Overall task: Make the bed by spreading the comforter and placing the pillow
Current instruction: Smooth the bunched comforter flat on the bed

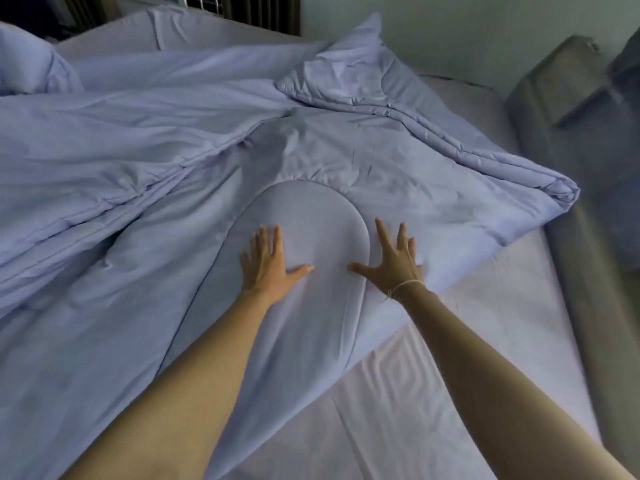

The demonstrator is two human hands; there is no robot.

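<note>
While both arms reach out over the white sheet (450, 393), the left hand (266, 263) and right hand (393, 259) lie flat with fingers spread, gripping nothing, just pressing on the lavender comforter (138, 168). They're on a rounded folded-over bit, right hand at its edge. Beyond them the comforter is bunched and wrinkled across the bed. Way back at the far left corner sits the pillow (24, 64), well away from both hands.
</note>
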